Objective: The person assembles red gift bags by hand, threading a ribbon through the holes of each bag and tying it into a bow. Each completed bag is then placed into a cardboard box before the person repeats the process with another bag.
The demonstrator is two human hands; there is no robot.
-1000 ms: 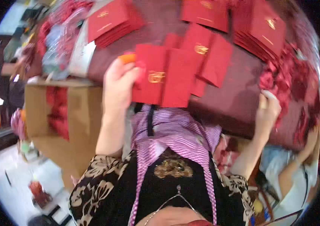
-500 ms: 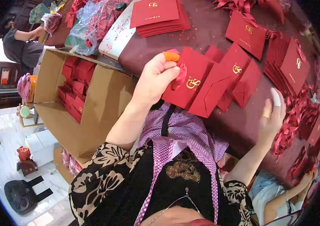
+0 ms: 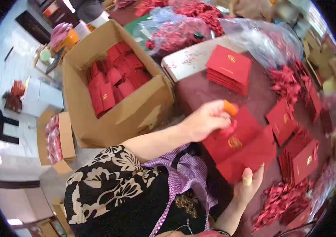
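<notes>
My left hand (image 3: 211, 120), with an orange finger cover on one finger, is closed on the upper left edge of a red paper bag (image 3: 235, 142) printed with a gold logo. A red ribbon is bunched at its fingers. At the bag's lower edge is my right hand (image 3: 247, 185), its yellow-covered thumb over the front. Its other fingers are partly hidden at the edge. Just right of the held bag lie another red bag (image 3: 282, 120) and a stack of red bags (image 3: 302, 162) with ribbons.
A cardboard box (image 3: 124, 122) full of red bags stands to the left. Further back are a neat stack of red bags (image 3: 229, 65), a white board (image 3: 191, 59) with red bits and clear plastic bags (image 3: 262, 35). Loose red ribbons (image 3: 280, 201) lie at the lower right.
My view has turned left, so the box appears more central. The right hand has come from beside the stack to the held bag's lower edge. The left hand keeps its hold.
</notes>
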